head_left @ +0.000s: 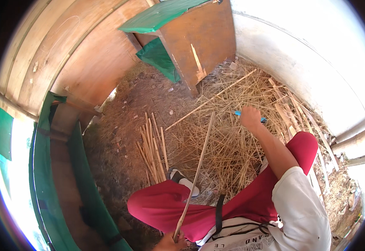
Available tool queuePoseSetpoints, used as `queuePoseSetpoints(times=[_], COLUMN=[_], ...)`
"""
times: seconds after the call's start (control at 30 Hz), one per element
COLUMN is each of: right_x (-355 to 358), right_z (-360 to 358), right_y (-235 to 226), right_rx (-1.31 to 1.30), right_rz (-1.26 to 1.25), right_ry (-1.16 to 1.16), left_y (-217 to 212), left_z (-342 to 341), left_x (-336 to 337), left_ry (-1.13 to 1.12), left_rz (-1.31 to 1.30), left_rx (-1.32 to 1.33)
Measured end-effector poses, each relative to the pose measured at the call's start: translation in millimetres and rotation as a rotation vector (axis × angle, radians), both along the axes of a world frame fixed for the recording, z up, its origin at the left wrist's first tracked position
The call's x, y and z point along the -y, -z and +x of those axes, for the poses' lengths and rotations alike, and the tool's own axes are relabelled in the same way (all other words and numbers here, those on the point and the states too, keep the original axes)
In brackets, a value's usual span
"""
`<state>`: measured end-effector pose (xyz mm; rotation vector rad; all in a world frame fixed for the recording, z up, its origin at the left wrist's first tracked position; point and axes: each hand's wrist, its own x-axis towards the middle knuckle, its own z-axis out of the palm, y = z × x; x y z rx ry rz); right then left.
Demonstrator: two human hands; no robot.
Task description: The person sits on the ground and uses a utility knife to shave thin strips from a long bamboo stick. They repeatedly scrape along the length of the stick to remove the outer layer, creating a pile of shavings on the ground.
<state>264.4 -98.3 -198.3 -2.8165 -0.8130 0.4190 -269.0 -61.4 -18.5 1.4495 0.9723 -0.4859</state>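
Note:
My left hand, at the lower edge, is closed round the near end of a long, thin wooden strip. The strip slants up and away across my bent left leg, its far end over the straw. Out over the straw to the right, my right hand makes a fist round a bright blue tool. Blue shows on both sides of the fist, with a dark part near the wrist; the grip hides the rest, so its kind cannot be made out. The tool and the strip are apart.
Cut strips lie bundled by my left foot. Dry straw-like shavings cover the ground ahead. Longer slats lie along the white wall. A wooden cabinet with a green top stands at the back; a green-edged bench is left.

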Motion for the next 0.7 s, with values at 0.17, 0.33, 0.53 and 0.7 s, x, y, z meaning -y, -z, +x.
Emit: queuePoseSetpoints(times=[0.17,0.33,0.53,0.7], right_x=[-24,-27,-20,-20], right_z=[-39,-52,-81,-76], right_y=[-71,-84,-108,-108], right_rx=[-0.292,-0.663,-0.942,-0.885], right_rz=[0.18,0.557,0.826,0.994], right_ry=[-0.016,-0.002,0.042,-0.007], left_y=[3,34,22,34], left_z=[48,103,170,193], left_x=[-16,-45,-69,-62], left_ry=[-0.129,-0.229,-0.029,-0.029], left_rz=[-0.299,-0.548,-0.435,-0.285], left_rx=[0.195,0.307,0.355,0.306])
